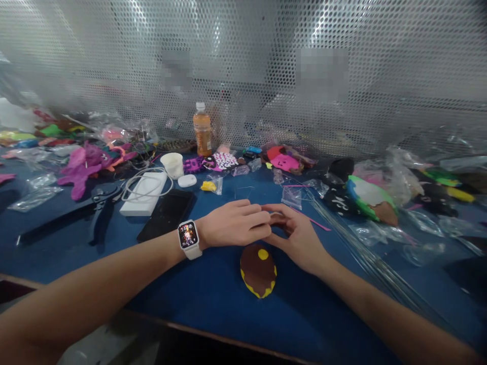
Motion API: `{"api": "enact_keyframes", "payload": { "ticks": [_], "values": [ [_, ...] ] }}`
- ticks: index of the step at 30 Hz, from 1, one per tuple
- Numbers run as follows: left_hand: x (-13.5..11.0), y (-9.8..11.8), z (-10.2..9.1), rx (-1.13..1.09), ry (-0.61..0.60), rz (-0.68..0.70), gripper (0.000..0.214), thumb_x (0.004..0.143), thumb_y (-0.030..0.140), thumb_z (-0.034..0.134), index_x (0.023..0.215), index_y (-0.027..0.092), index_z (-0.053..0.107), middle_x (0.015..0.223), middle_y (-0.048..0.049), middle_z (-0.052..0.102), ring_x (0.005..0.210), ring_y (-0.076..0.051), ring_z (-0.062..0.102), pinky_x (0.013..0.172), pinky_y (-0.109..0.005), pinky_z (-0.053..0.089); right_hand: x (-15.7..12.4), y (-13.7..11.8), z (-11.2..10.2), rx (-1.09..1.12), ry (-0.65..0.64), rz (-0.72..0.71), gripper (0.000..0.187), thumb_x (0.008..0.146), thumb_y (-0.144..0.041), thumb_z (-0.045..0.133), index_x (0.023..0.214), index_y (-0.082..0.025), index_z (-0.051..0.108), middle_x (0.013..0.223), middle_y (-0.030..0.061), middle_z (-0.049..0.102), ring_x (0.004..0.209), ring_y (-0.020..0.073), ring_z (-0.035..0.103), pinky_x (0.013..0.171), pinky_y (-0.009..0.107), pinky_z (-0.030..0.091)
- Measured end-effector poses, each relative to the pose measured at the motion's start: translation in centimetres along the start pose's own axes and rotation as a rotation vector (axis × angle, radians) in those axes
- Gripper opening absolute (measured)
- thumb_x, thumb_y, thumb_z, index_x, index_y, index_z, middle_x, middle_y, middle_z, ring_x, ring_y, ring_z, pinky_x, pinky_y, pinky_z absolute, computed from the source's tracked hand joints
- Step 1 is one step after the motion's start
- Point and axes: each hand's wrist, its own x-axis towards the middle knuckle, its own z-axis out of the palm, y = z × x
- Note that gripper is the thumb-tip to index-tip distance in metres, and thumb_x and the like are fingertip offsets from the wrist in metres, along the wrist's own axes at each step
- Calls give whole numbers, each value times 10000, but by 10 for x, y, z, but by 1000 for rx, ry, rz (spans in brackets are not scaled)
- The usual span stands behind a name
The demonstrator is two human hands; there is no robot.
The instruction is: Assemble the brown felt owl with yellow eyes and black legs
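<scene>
My left hand and my right hand meet above the blue table, fingertips together. The fingers of both are bent and closed in a pinch; whatever lies between them is hidden. A white smartwatch is strapped to my left wrist. Just below the hands lies a brown oval clay piece with a yellow dot near its top and a yellow wavy edge along its bottom. Behind my hands is a small clear plastic bag, and a thin pink strip rests beyond my right hand.
To the left are pliers, a black phone, a white power bank with a cable, and a paper cup. A drink bottle stands by the perforated metal wall. Thin wires, plastic wrappers and colourful clay pieces lie right.
</scene>
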Motion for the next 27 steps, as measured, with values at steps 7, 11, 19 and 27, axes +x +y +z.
{"api": "enact_keyframes", "payload": {
  "ticks": [7,11,19,27],
  "values": [
    [0,0,-2,-7,-43,-35,164,1085,163,508,955,169,607,936,-40,665,816,-157,580,695,-323,422,-2,1,0,-30,43,-29,493,813,-278,855,1256,-279,636,986,18,802,954,226,770,887,387,616],
    [-1,0,2,-54,-123,-69,134,1087,157,495,1100,168,627,1043,-52,675,859,-170,583,731,-328,444,-1,0,-2,-131,93,-105,435,834,-246,807,1236,-260,640,994,26,771,930,214,749,863,378,612],
    [-4,0,4,-111,-182,-67,198,1070,132,521,1232,186,622,1093,-51,685,874,-170,612,718,-314,460,-1,-2,-2,-311,67,-179,437,826,-197,768,1240,-252,638,1079,53,744,991,237,723,900,414,588],
    [-6,1,6,-101,-125,-68,196,1085,151,482,977,169,643,962,-27,689,762,-147,593,627,-309,407,-3,1,-2,-266,29,-156,441,840,-285,833,1241,-283,649,1085,47,764,1014,248,733,933,431,593]
  ]
}}
